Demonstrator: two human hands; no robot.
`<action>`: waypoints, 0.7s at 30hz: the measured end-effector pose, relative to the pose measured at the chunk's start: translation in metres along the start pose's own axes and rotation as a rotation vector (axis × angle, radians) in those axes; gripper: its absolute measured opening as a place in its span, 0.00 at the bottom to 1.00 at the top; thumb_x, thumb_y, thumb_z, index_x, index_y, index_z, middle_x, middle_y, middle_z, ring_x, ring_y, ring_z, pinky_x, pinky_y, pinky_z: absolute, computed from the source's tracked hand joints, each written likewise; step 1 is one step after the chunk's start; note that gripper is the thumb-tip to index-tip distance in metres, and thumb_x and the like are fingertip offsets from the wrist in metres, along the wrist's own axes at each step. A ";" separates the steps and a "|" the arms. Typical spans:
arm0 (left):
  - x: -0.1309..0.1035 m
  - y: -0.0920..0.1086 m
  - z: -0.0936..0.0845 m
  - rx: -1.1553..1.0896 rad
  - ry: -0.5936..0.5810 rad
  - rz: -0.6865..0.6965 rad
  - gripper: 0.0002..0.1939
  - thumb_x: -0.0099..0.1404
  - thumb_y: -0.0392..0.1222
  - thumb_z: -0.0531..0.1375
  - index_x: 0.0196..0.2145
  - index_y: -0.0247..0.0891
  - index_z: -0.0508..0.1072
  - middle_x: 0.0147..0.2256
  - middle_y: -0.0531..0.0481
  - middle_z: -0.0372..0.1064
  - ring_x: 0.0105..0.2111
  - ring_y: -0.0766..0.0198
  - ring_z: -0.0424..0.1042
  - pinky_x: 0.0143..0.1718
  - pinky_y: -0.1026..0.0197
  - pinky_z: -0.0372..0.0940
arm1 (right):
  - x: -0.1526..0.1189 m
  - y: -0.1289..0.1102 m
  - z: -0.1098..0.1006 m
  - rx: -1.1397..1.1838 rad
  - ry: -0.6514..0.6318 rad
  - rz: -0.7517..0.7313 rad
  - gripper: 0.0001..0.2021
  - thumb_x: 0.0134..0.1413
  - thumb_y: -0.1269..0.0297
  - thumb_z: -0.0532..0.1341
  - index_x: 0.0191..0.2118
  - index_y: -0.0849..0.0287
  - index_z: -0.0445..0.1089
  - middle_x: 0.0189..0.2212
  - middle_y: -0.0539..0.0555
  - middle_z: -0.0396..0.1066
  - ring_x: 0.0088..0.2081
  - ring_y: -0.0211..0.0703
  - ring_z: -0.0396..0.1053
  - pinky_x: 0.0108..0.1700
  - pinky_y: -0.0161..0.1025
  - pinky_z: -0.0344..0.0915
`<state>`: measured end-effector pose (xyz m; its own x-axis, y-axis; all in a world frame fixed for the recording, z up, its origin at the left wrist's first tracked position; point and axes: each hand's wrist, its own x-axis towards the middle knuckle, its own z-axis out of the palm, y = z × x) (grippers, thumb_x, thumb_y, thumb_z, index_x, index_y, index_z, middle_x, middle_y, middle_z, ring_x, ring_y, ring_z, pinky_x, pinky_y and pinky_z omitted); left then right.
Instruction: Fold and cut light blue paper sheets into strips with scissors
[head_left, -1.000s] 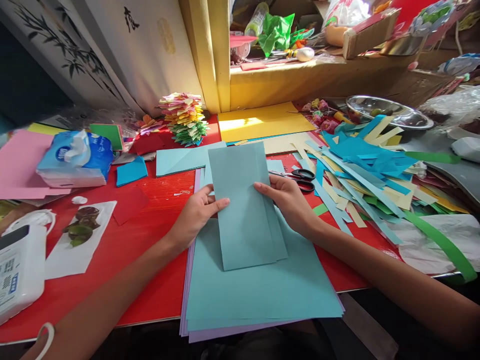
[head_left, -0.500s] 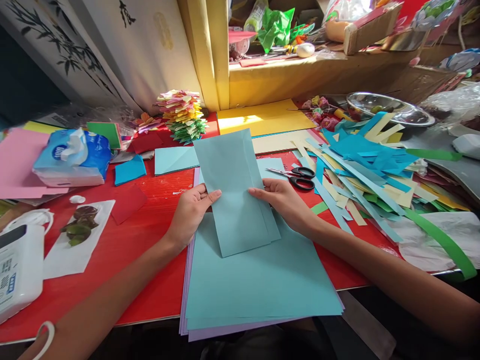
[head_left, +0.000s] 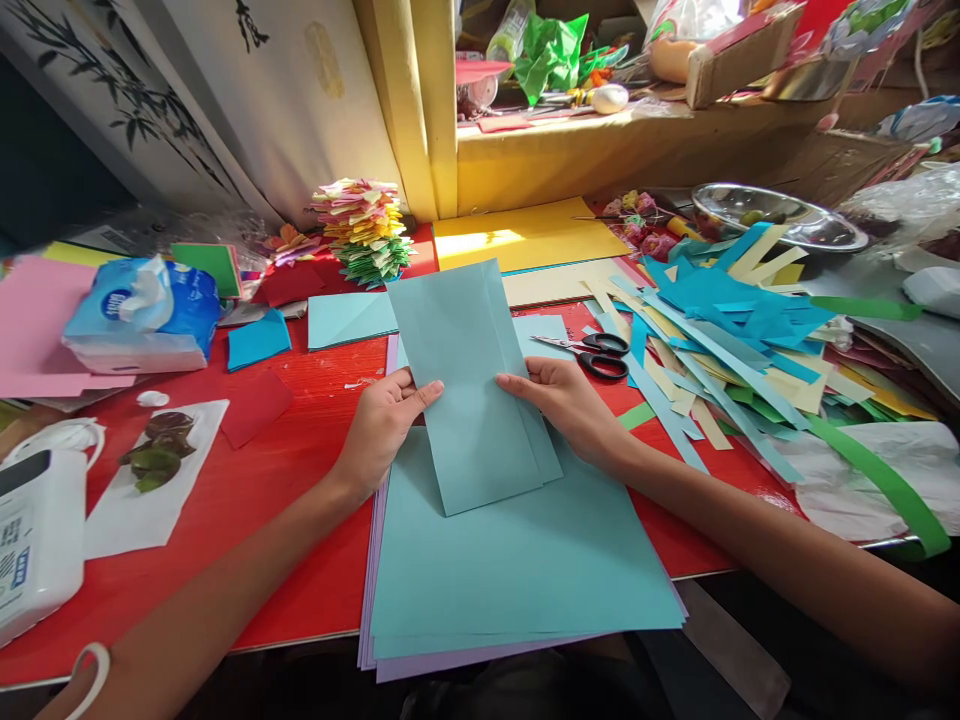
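A folded sheet of light blue paper (head_left: 472,400) is held up between my two hands, tilted slightly, its layers a little offset along the right side. My left hand (head_left: 390,415) pinches its left edge, thumb on the front. On the right edge, my right hand (head_left: 555,395) grips it the same way; the fingers behind the paper are partly hidden. Beneath lies a stack of larger light blue sheets (head_left: 525,580) with lilac sheets (head_left: 450,668) under them, overhanging the front table edge. Black-handled scissors (head_left: 600,355) rest just beyond my right hand.
Blue, cream and green paper strips (head_left: 720,350) pile up on the right, before a metal bowl (head_left: 780,215). A stack of folded coloured paper pieces (head_left: 364,230) stands at the back. Left are a tissue pack (head_left: 142,315), a white device (head_left: 37,545) and brownish-green scraps on a napkin (head_left: 191,480).
Almost nothing differs. The view has shifted very slightly, while both hands keep the same hold on the folded light blue paper.
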<state>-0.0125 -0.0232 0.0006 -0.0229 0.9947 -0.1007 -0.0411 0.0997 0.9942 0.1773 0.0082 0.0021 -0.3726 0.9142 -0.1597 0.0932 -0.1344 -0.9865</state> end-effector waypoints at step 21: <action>0.002 -0.003 -0.002 -0.013 -0.016 -0.010 0.18 0.55 0.44 0.62 0.43 0.36 0.70 0.38 0.46 0.73 0.37 0.58 0.72 0.37 0.57 0.68 | 0.000 0.001 0.001 -0.092 0.061 -0.020 0.17 0.46 0.48 0.60 0.28 0.59 0.65 0.26 0.52 0.69 0.26 0.40 0.66 0.23 0.34 0.60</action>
<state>-0.0146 -0.0218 -0.0022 -0.0063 0.9939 -0.1100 -0.0541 0.1095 0.9925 0.1767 0.0082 0.0009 -0.3186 0.9382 -0.1352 0.1717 -0.0832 -0.9816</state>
